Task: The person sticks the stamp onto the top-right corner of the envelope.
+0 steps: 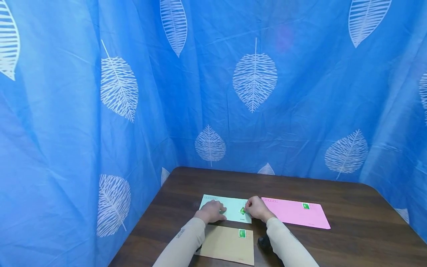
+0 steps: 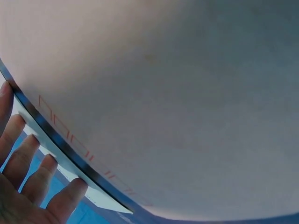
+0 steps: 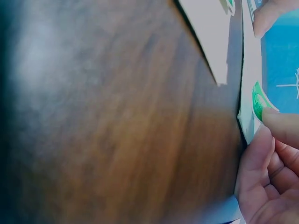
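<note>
A mint-green envelope [image 1: 231, 215] lies flat on the dark wooden table. My left hand [image 1: 211, 212] rests on its left part, fingers spread and fairly straight; the left wrist view shows these fingertips [image 2: 74, 189] on the pale paper. At the envelope's right end, my right hand [image 1: 259, 208] pinches a small green postage stamp [image 3: 258, 103] between thumb and index finger. The stamp stands tilted over the envelope, one edge raised in the right wrist view. The other fingers of that hand are curled in.
Nearer to me lies a tan envelope [image 1: 227, 246] bearing a green stamp [image 1: 242, 233]. Right of the mint one is a pink envelope [image 1: 287, 214], also stamped [image 1: 305, 205]. A blue leaf-patterned curtain [image 1: 233, 111] hangs behind and beside the table [image 1: 360, 218].
</note>
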The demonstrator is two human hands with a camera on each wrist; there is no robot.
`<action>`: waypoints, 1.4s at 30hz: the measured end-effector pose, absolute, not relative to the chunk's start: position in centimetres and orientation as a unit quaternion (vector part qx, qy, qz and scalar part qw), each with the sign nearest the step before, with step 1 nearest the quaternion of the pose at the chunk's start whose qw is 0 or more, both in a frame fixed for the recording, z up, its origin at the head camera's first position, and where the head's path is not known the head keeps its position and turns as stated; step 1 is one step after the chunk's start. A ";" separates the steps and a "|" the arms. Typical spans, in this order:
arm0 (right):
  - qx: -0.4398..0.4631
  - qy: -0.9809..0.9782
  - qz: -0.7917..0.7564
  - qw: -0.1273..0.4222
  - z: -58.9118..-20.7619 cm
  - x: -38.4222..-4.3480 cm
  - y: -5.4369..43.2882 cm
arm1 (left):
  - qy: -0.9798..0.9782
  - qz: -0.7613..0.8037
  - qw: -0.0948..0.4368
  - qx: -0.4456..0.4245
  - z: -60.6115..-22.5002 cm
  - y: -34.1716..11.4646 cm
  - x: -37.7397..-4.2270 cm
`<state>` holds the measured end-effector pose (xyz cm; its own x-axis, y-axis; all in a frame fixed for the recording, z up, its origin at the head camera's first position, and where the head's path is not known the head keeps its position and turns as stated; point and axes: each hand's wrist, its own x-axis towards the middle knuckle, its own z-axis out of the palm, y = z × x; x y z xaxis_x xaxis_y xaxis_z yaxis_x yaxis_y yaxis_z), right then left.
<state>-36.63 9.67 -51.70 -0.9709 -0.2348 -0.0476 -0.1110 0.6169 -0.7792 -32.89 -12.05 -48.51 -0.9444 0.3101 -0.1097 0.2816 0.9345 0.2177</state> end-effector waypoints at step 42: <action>-0.110 0.925 -0.364 0.015 -51.9 -37.6 8.6 | 0.982 0.093 0.061 0.155 -48.2 -11.9 -32.6</action>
<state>-37.57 8.60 -51.92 -0.9754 -0.2141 0.0526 -0.1924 0.7102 -0.6772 -32.61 -11.86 -48.23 -0.9444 0.3158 -0.0917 0.2930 0.9347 0.2014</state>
